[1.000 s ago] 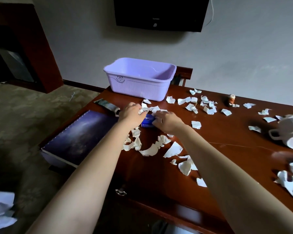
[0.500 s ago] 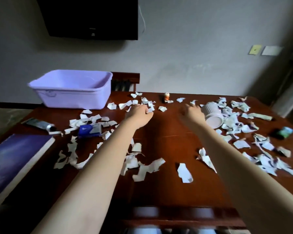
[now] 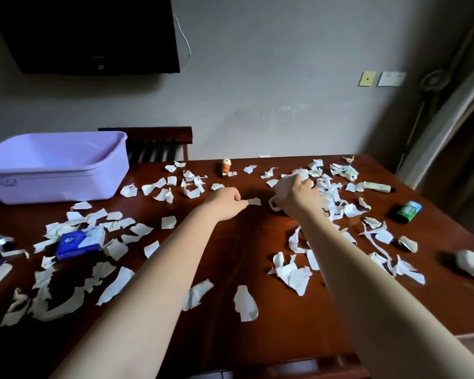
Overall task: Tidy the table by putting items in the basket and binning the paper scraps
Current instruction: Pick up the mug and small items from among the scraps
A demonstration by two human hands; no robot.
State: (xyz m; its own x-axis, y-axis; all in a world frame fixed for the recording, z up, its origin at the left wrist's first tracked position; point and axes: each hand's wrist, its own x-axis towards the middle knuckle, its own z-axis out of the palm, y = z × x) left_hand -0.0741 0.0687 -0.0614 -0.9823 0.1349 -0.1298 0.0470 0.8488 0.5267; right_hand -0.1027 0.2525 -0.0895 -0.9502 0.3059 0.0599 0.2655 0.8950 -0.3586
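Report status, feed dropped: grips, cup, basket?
Left grip pinching a paper scrap. Right grip around white cup. Basket far left, loose scraps strewn between.

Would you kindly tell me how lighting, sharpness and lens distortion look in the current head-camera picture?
Head view: dim, flat light, the table darkest at its near left corner; head view: wide-angle stretch bows the basket and tilts the door frame; head view: the right hand gripping the cup and nearby scraps look smeared.

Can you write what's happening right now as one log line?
left hand: pinches paper scrap | right hand: grips white cup | basket: far left on table | other scraps: scattered
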